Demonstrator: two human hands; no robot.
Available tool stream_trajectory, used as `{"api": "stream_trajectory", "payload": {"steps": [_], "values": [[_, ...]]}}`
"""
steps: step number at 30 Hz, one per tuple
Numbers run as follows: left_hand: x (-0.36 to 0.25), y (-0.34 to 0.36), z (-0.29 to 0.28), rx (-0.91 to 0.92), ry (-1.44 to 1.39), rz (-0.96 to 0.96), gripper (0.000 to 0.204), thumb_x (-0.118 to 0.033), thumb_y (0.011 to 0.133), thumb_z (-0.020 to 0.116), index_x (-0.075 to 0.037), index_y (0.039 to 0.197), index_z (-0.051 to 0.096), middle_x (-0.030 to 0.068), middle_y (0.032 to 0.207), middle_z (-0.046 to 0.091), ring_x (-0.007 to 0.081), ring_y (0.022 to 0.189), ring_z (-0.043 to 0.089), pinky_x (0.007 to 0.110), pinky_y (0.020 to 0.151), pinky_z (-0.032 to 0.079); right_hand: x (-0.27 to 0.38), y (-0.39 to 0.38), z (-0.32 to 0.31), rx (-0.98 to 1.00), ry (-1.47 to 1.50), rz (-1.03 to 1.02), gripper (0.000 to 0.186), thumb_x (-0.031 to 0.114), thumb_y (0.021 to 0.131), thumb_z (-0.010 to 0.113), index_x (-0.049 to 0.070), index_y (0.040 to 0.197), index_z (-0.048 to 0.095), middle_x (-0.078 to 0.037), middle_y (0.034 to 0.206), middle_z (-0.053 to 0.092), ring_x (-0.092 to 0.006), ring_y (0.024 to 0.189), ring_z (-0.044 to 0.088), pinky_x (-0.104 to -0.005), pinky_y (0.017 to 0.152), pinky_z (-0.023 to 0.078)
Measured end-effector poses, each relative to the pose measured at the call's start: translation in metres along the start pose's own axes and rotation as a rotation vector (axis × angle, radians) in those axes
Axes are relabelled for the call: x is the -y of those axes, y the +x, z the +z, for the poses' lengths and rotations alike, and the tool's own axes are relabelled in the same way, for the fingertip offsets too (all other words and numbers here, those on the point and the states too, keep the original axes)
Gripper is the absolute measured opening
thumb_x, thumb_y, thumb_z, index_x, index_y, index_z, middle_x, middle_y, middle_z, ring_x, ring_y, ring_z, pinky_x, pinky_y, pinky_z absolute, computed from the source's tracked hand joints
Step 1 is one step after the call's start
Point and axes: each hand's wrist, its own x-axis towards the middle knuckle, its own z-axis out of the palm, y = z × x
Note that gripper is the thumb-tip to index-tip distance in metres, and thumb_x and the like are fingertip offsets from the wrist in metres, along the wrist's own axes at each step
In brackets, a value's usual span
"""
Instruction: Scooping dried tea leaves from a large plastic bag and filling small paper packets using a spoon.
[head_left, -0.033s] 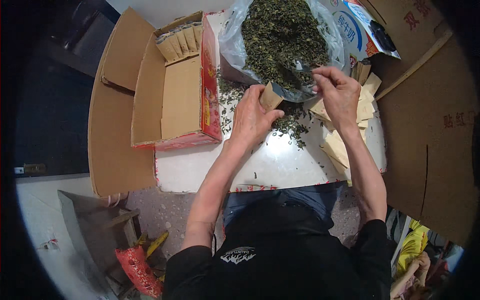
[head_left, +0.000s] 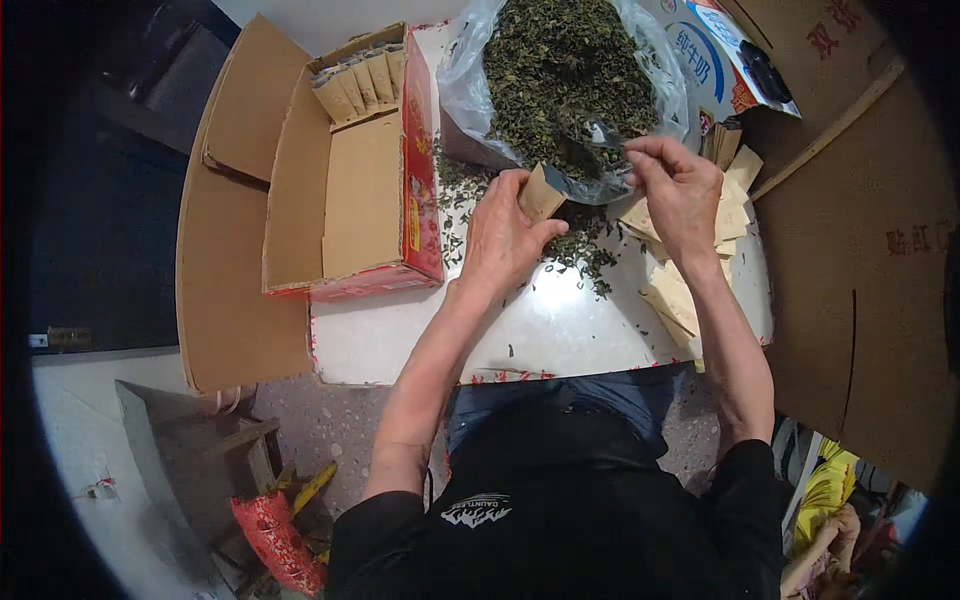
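My left hand (head_left: 503, 232) is closed round a small brown paper packet (head_left: 541, 192), held upright with its dark-lined mouth at the top. The packet stands just in front of a clear plastic bag (head_left: 462, 85) heaped with dry dark-green leaves (head_left: 565, 70), like loose tea. Over the bag's near right rim, my right hand (head_left: 680, 190) has thumb and fingers pinched together. A small shiny piece (head_left: 599, 132) among the leaves by its fingertips looks like the end of a spoon; the rest is hard to make out. Flat paper packets (head_left: 672, 298) lie under and beside my right wrist.
On the left, an open red cardboard box (head_left: 422, 165) has several filled packets (head_left: 360, 82) lined up at its far end. Loose leaves (head_left: 582, 258) are scattered over the white table (head_left: 540, 335). Large cardboard (head_left: 850, 250) stands to the right, with a milk carton box (head_left: 700, 55) behind.
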Motion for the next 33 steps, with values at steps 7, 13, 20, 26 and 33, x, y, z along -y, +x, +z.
{"api": "stream_trajectory", "payload": {"steps": [7, 13, 20, 26, 33], "values": [[0.006, -0.001, 0.002, 0.000, 0.003, 0.030, 0.069, -0.021, 0.076, 0.098, -0.001, 0.131, 0.059, 0.0131, 0.102, 0.069, 0.0232, 0.077, 0.063, 0.039, 0.076, 0.056, 0.010, -0.022, -0.011, 0.075, -0.073, -0.102, 0.013, -0.002, 0.099, 0.071, -0.001, 0.107, 0.081, -0.003, 0.081, 0.077, -0.0079, 0.071, 0.071, -0.0243, 0.064, 0.056], [0.009, -0.002, 0.003, -0.015, 0.023, 0.034, 0.069, -0.021, 0.076, 0.097, -0.001, 0.129, 0.059, 0.0148, 0.105, 0.069, 0.0264, 0.080, 0.064, 0.040, 0.078, 0.056, 0.011, -0.029, -0.010, 0.106, -0.187, -0.317, 0.013, -0.005, 0.094, 0.072, -0.001, 0.103, 0.080, -0.007, 0.079, 0.077, -0.0107, 0.068, 0.071, -0.0276, 0.062, 0.055], [0.009, -0.002, 0.008, -0.030, 0.016, 0.046, 0.069, -0.022, 0.076, 0.097, 0.000, 0.129, 0.059, 0.0189, 0.112, 0.070, 0.0342, 0.093, 0.070, 0.045, 0.086, 0.057, 0.008, -0.031, -0.005, 0.129, -0.319, -0.528, 0.019, -0.010, 0.087, 0.068, 0.002, 0.099, 0.077, -0.012, 0.085, 0.076, -0.0237, 0.071, 0.075, -0.0343, 0.064, 0.057], [0.009, -0.004, 0.011, -0.040, 0.044, 0.061, 0.068, -0.023, 0.077, 0.096, 0.000, 0.130, 0.060, 0.0208, 0.115, 0.070, 0.0385, 0.099, 0.070, 0.047, 0.090, 0.057, 0.010, -0.033, -0.002, 0.227, -0.538, -0.707, 0.027, -0.011, 0.078, 0.067, 0.001, 0.100, 0.073, -0.014, 0.089, 0.074, -0.0326, 0.077, 0.073, -0.0426, 0.066, 0.059], [0.010, -0.006, 0.011, 0.027, -0.051, -0.002, 0.067, -0.021, 0.081, 0.091, -0.001, 0.133, 0.053, 0.0252, 0.121, 0.065, 0.0472, 0.113, 0.066, 0.053, 0.096, 0.054, 0.020, -0.040, 0.000, 0.255, -0.679, -0.856, 0.025, -0.006, 0.075, 0.072, -0.001, 0.100, 0.072, -0.014, 0.098, 0.074, -0.0307, 0.084, 0.073, -0.0411, 0.071, 0.060]]}}
